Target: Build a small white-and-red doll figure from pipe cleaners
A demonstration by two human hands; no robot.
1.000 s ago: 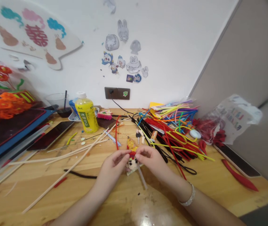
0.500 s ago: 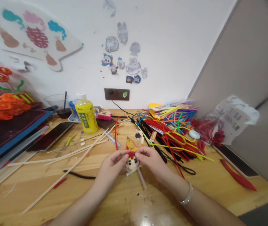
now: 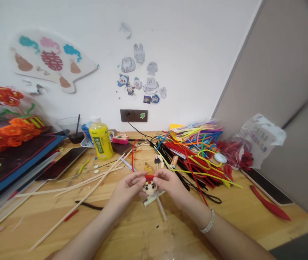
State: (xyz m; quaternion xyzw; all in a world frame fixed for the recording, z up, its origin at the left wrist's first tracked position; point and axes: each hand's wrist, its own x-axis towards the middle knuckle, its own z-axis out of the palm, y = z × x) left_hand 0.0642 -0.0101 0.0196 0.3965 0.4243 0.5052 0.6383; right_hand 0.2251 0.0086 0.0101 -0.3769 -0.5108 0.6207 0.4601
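Note:
Between my hands is a small doll head (image 3: 150,188) with a pale face, dark eyes and a red band (image 3: 149,178) across its top. My left hand (image 3: 127,187) pinches it from the left, thumb and fingertips at the red band. On the other side, the fingertips of my right hand (image 3: 172,186) close on the band's right end. A yellow piece (image 3: 148,168) with a dark tip shows just behind the head. Below the face, a whitish translucent stick (image 3: 161,207) slants toward me. A small pale printed piece (image 3: 149,202) lies under the head.
Fuzzy craft stems (image 3: 197,159) in many colours pile up at the back right. Long pale wooden strips (image 3: 80,202) cross the left side. A yellow drink bottle (image 3: 100,139) and a dark tablet (image 3: 62,164) stand behind them. A phone (image 3: 267,186) lies far right.
The camera view has tilted up a little, so the wall and table items sit lower. The doll head's face shows more fully now. Both hands keep their pinch at the red band.

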